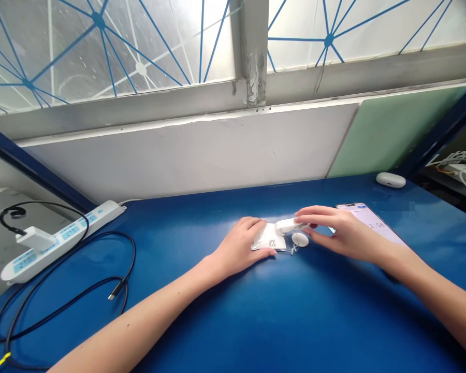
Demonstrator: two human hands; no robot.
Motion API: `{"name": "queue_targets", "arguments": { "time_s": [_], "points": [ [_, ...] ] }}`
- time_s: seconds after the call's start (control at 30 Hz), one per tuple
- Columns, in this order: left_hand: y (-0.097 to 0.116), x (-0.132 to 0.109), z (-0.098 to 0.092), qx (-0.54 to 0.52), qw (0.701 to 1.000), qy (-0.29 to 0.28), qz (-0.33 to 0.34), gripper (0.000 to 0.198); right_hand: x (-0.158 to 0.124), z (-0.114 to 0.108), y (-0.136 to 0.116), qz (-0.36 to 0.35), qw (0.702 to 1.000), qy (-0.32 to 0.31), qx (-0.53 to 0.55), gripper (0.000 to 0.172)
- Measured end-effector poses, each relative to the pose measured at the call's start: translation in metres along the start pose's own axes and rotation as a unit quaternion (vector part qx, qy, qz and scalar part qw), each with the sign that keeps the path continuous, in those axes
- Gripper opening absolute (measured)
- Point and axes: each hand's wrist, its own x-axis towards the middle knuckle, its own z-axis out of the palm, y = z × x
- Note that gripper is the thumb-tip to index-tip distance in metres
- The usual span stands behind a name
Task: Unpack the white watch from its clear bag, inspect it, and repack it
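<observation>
OK, L hand palm-down on pkt

An indoor workspace, office or workshop unclear. A power strip sits on the blue surface below patterned windows.

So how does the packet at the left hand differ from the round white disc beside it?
Shape: the packet has straight edges, while the disc is round.
Size: the packet looks larger than the disc.
Marking: the packet carries a small dark print, while the disc's face looks plain.
Handling: the left hand holds the packet, while no finger lies over the disc.
Shared: both look white.
</observation>
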Motion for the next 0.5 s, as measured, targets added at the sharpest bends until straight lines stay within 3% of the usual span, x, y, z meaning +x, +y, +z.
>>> {"name": "queue_targets", "arguments": {
  "time_s": [0.23,0.5],
  "points": [
    [0.001,-0.002,0.003,0.029,0.999,0.016,-0.006,0.056,-0.002,-0.012,0.02,0.039,0.998,-0.042,0.019,0.021],
    [0.002,-0.004,0.004,0.042,0.998,0.041,0.013,0.051,0.0,0.008,0.005,0.072,0.993,0.016,0.091,0.023]
  ]
}}
